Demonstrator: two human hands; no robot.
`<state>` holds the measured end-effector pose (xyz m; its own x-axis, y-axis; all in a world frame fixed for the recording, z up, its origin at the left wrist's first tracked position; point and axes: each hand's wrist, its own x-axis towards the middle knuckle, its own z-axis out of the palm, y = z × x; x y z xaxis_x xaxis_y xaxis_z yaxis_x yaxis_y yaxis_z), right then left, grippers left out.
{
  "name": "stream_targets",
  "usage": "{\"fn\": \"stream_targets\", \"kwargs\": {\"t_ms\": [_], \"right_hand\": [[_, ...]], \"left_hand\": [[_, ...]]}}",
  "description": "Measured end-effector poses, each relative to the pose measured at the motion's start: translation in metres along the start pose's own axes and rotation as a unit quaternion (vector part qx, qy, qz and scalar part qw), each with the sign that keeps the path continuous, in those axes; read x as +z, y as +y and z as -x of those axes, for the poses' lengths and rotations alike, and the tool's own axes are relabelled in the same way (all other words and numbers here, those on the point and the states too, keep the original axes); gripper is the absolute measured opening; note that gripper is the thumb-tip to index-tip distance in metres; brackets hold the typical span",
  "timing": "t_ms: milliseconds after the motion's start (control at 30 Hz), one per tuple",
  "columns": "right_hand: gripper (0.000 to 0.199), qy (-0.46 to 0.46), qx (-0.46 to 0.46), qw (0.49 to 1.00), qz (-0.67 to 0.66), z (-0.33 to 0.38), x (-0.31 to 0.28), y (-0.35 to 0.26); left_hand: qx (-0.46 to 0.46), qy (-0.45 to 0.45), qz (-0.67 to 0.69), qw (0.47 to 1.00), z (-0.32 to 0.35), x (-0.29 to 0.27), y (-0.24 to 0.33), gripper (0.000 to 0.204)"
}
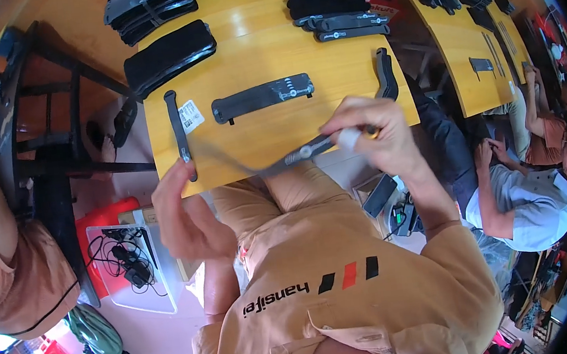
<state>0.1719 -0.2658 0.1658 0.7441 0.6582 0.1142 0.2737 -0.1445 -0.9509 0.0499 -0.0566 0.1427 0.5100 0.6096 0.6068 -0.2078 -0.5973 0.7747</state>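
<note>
Right hand (391, 144): fingers clamp a black strap (305, 152) over the near edge of the bench (249, 62) | left hand (186, 212): grip unclear, beside a narrow strap (175, 123) | best handled with the blurred end steadied, untwisted | beyond: wide band (261, 99), stacked bands (168, 57)

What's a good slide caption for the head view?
Right hand holding a partly blurred dark strap by a yellow table, the left hand nearby.
</note>
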Motion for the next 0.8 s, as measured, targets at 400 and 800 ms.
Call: {"fn": "stream_targets", "kwargs": {"t_ms": [400,800], "right_hand": [[0.019,0.005,0.039,0.999,0.004,0.022,0.039,0.033],[0.012,0.158,0.162,0.973,-0.047,0.009,0.017,0.104]], "left_hand": [[-0.401,-0.504,0.269,0.716,0.041,0.028,-0.023,0.020],[-0.357,-0.471,0.100,0.801,0.016,0.000,-0.091,0.014]]}}
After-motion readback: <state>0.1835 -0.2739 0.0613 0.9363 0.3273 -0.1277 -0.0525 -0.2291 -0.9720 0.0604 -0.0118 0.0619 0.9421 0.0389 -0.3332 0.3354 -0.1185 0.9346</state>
